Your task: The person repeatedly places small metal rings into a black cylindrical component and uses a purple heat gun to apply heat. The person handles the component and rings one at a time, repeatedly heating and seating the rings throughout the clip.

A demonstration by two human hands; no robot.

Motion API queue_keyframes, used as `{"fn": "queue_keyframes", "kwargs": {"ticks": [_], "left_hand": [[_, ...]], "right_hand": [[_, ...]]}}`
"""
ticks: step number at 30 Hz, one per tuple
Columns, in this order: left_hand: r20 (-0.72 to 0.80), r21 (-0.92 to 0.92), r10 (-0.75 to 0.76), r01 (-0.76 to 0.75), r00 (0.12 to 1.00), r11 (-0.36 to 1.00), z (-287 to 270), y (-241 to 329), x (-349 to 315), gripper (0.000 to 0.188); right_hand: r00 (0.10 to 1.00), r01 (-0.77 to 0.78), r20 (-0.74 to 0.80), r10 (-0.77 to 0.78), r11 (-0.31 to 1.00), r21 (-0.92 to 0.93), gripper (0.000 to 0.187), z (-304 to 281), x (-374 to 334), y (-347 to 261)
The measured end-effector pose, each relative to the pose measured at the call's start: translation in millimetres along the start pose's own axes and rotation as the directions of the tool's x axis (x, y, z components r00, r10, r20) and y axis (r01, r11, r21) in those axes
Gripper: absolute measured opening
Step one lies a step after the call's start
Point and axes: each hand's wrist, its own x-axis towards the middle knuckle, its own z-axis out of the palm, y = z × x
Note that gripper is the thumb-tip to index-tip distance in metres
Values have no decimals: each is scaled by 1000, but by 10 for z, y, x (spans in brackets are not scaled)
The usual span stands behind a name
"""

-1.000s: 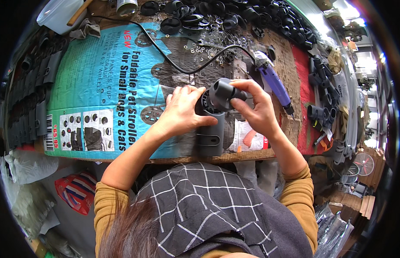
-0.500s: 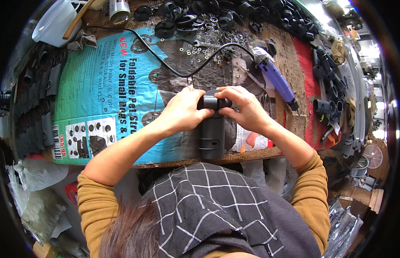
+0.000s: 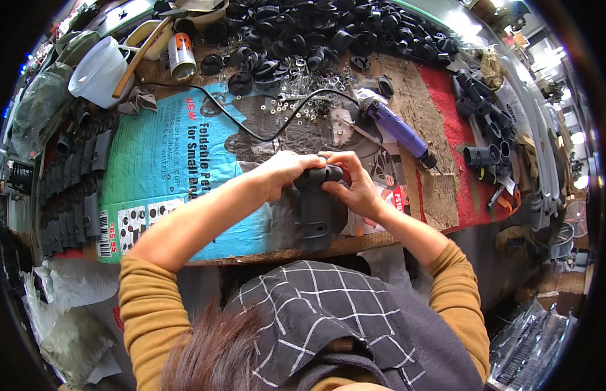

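Observation:
A dark grey plastic tubular fitting (image 3: 314,212) with a rounded cross-piece at its top stands in front of me near the table's front edge; its lower end is slightly blurred. My left hand (image 3: 288,171) is closed on the left side of the cross-piece, its thumb and fingers near the top. On the other side my right hand (image 3: 357,186) pinches the cross-piece between thumb and fingers. Whether a small part sits between the fingertips is hidden. Beyond the right hand lies a purple electric screwdriver (image 3: 402,133) with a black cord (image 3: 267,138).
Flattened printed cardboard (image 3: 150,150) covers the table. Loose metal washers and rings (image 3: 296,85) lie at the back, before a heap of black plastic parts (image 3: 296,42). Similar grey fittings (image 3: 71,176) line the left; more (image 3: 485,117) lie right. A white bucket (image 3: 98,72) stands back left.
The view has shifted, showing more of the table's far side. Both hands still hold the fitting, whose cross-piece now looks turned and tilted between the fingers.

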Motion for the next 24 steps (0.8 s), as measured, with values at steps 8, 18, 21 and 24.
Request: {"fn": "queue_keyframes", "kwargs": {"ticks": [8, 18, 21, 24], "left_hand": [[-31, -179, 547, -543, 837, 821, 39, -251, -717, 44], [-14, 674, 928, -682, 372, 284, -62, -318, -928, 55], [-45, 564, 905, -737, 422, 371, -207, -408, -811, 56], [-75, 550, 912, -747, 402, 374, -330, -573, -722, 59]], "right_hand": [[943, -318, 242, 228, 829, 459, 65, 238, -216, -589], [985, -101, 124, 116, 988, -117, 40, 475, -289, -734], [991, -94, 45, 125, 901, -424, 40, 539, -226, -703], [913, 279, 58, -405, 513, -812, 35, 700, -71, -566]]}}
